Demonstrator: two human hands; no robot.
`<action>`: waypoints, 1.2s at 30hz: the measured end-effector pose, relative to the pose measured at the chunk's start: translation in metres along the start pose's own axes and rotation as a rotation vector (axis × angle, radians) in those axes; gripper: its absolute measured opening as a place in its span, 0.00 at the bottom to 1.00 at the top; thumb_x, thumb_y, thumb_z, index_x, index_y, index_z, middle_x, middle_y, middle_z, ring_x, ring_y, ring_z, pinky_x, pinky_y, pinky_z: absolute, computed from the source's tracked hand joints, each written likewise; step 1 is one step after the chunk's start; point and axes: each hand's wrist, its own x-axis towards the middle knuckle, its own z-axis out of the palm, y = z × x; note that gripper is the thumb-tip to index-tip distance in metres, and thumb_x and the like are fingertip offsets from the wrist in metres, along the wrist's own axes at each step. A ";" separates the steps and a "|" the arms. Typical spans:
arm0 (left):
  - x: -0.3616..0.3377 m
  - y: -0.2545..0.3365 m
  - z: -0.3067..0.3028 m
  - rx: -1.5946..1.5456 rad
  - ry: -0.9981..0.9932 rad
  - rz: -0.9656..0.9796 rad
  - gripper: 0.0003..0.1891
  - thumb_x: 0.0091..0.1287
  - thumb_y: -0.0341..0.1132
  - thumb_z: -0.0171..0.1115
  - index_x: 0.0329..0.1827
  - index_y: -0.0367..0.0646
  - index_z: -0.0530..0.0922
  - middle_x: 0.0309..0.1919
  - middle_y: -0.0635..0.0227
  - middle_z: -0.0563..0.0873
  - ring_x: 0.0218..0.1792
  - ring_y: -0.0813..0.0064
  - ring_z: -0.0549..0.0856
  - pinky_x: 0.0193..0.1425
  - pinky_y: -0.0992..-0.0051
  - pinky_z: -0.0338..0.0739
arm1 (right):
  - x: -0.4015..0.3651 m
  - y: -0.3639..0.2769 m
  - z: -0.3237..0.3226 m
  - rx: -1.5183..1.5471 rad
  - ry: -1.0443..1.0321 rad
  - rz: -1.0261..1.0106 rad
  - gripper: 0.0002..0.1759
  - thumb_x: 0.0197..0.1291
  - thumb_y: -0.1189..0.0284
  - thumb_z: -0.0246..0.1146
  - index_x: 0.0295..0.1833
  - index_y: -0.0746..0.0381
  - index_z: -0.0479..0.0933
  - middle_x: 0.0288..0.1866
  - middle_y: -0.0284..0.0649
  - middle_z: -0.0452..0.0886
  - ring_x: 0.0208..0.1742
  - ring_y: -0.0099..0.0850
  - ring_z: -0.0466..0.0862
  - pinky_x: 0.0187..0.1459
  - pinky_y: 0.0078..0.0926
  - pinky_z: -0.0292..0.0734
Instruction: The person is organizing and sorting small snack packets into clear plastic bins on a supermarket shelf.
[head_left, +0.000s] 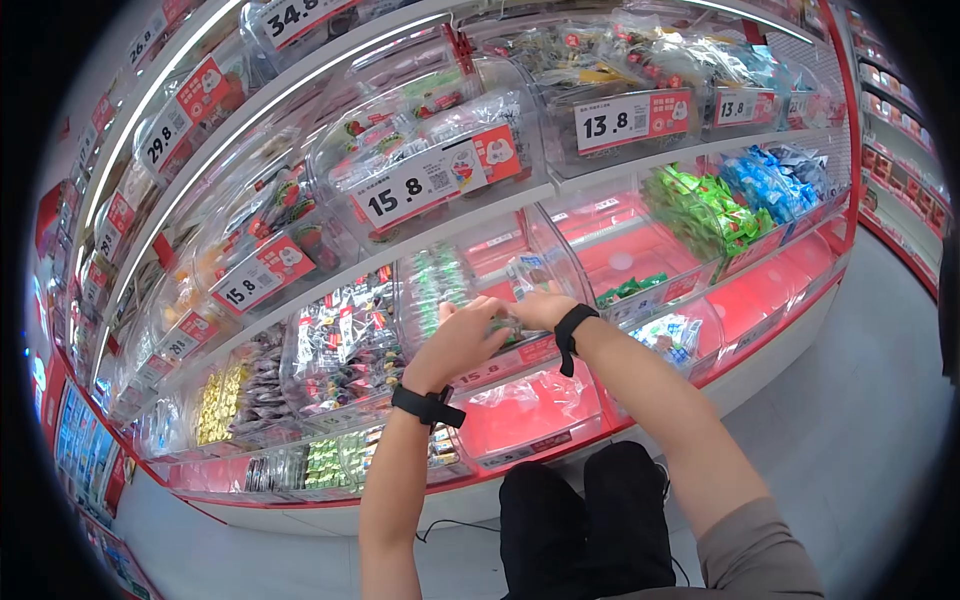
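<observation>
Both of my hands are inside a clear plastic bin (555, 250) on the middle shelf. My left hand (468, 332) hangs over the bin's front part, thumb apart from its bent fingers, with no held thing visible. Close beside it, my right hand (541, 308) has its fingers bent together and pointing down; whatever they hold is hidden. Just behind the right fingers stands a small white-and-blue packet (527, 274). Green-and-white packets (437, 280) lie in rows left of my hands. A few dark green packets (630, 288) sit in the bin to the right.
Bright green packets (705, 210) and blue packets (775, 185) fill bins at the right. Above my hands, a shelf edge with a 15.8 price card (435, 185) juts out. Red-lined bins (530, 410) run along the bottom, over my knees (585, 510).
</observation>
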 end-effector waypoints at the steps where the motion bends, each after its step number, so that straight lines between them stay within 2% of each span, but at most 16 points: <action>1: 0.000 0.000 0.001 0.002 0.003 0.009 0.14 0.65 0.40 0.60 0.49 0.44 0.76 0.46 0.60 0.81 0.50 0.62 0.79 0.59 0.62 0.59 | 0.002 0.002 -0.002 0.071 -0.023 0.009 0.16 0.62 0.64 0.55 0.54 0.54 0.78 0.60 0.48 0.77 0.64 0.40 0.74 0.68 0.53 0.50; 2: -0.001 -0.001 0.001 0.005 0.007 0.016 0.14 0.65 0.40 0.60 0.49 0.44 0.75 0.47 0.60 0.81 0.50 0.62 0.79 0.59 0.62 0.59 | 0.005 0.004 -0.003 0.141 -0.044 0.015 0.15 0.61 0.66 0.57 0.51 0.55 0.80 0.57 0.49 0.79 0.61 0.39 0.77 0.67 0.53 0.51; 5: -0.003 -0.002 0.003 -0.001 0.048 0.054 0.14 0.65 0.40 0.59 0.49 0.44 0.75 0.44 0.59 0.81 0.47 0.60 0.79 0.54 0.63 0.60 | 0.003 0.005 0.001 0.030 0.084 0.034 0.10 0.58 0.68 0.60 0.44 0.57 0.82 0.51 0.47 0.82 0.51 0.38 0.83 0.64 0.53 0.56; 8: -0.003 -0.002 0.003 -0.019 0.082 0.083 0.14 0.64 0.40 0.58 0.49 0.45 0.74 0.43 0.59 0.80 0.45 0.59 0.79 0.52 0.64 0.60 | 0.002 0.003 -0.001 -0.039 0.169 0.036 0.09 0.56 0.69 0.62 0.40 0.58 0.83 0.48 0.46 0.83 0.50 0.40 0.84 0.56 0.52 0.66; 11: -0.005 0.000 0.002 -0.031 0.080 0.074 0.14 0.64 0.40 0.58 0.49 0.45 0.74 0.43 0.59 0.81 0.46 0.60 0.79 0.52 0.64 0.60 | 0.004 0.011 0.002 0.038 0.340 0.006 0.10 0.54 0.71 0.63 0.42 0.59 0.81 0.44 0.46 0.84 0.49 0.42 0.83 0.50 0.48 0.72; 14: -0.005 0.002 -0.001 -0.035 0.051 0.055 0.15 0.64 0.40 0.59 0.50 0.45 0.74 0.45 0.60 0.81 0.48 0.61 0.79 0.56 0.63 0.59 | 0.009 0.011 0.002 0.217 0.622 0.045 0.09 0.53 0.72 0.64 0.41 0.62 0.79 0.39 0.47 0.84 0.49 0.45 0.83 0.48 0.45 0.76; 17: -0.005 0.004 -0.004 -0.034 0.041 0.046 0.15 0.64 0.39 0.60 0.51 0.45 0.74 0.46 0.61 0.81 0.49 0.62 0.79 0.57 0.64 0.58 | 0.003 0.006 -0.010 0.546 0.684 0.157 0.07 0.55 0.74 0.62 0.38 0.65 0.76 0.36 0.48 0.83 0.42 0.43 0.85 0.44 0.39 0.80; 20: -0.005 0.006 -0.006 -0.041 0.020 0.023 0.15 0.63 0.39 0.61 0.50 0.45 0.74 0.45 0.61 0.81 0.49 0.62 0.78 0.56 0.64 0.58 | 0.012 0.013 -0.008 1.186 0.635 0.021 0.04 0.56 0.76 0.59 0.35 0.65 0.72 0.33 0.46 0.82 0.34 0.37 0.87 0.35 0.34 0.81; 23: -0.002 0.002 -0.003 -0.011 0.029 0.035 0.14 0.62 0.38 0.62 0.49 0.45 0.75 0.45 0.62 0.81 0.50 0.64 0.77 0.56 0.64 0.58 | 0.018 0.020 -0.005 1.367 0.553 -0.246 0.03 0.55 0.77 0.57 0.34 0.64 0.71 0.31 0.43 0.81 0.28 0.33 0.86 0.30 0.31 0.81; 29: -0.002 0.001 -0.001 0.046 0.090 0.091 0.13 0.60 0.37 0.63 0.46 0.47 0.77 0.46 0.63 0.80 0.56 0.66 0.74 0.55 0.63 0.57 | 0.003 0.010 -0.012 1.319 0.441 -0.451 0.11 0.55 0.74 0.62 0.42 0.64 0.70 0.34 0.39 0.79 0.34 0.23 0.80 0.28 0.23 0.76; 32: -0.002 0.000 -0.002 0.027 0.096 0.118 0.13 0.60 0.37 0.63 0.46 0.47 0.77 0.47 0.63 0.80 0.56 0.66 0.74 0.55 0.63 0.57 | -0.008 0.003 -0.019 1.278 0.391 -0.387 0.20 0.55 0.67 0.67 0.48 0.65 0.69 0.37 0.38 0.78 0.36 0.21 0.77 0.29 0.22 0.75; 35: -0.003 0.000 -0.004 0.019 0.086 0.140 0.13 0.60 0.37 0.62 0.47 0.46 0.77 0.48 0.63 0.80 0.54 0.65 0.76 0.56 0.64 0.57 | -0.009 0.005 -0.022 1.192 0.310 -0.305 0.25 0.53 0.59 0.70 0.48 0.66 0.72 0.34 0.37 0.78 0.34 0.23 0.78 0.32 0.25 0.76; 36: -0.003 0.001 -0.004 0.019 0.082 0.148 0.13 0.61 0.37 0.62 0.47 0.46 0.77 0.48 0.62 0.80 0.53 0.65 0.77 0.56 0.64 0.57 | -0.009 0.005 -0.021 1.158 0.343 -0.296 0.25 0.52 0.59 0.70 0.46 0.67 0.73 0.33 0.39 0.78 0.34 0.25 0.79 0.33 0.26 0.76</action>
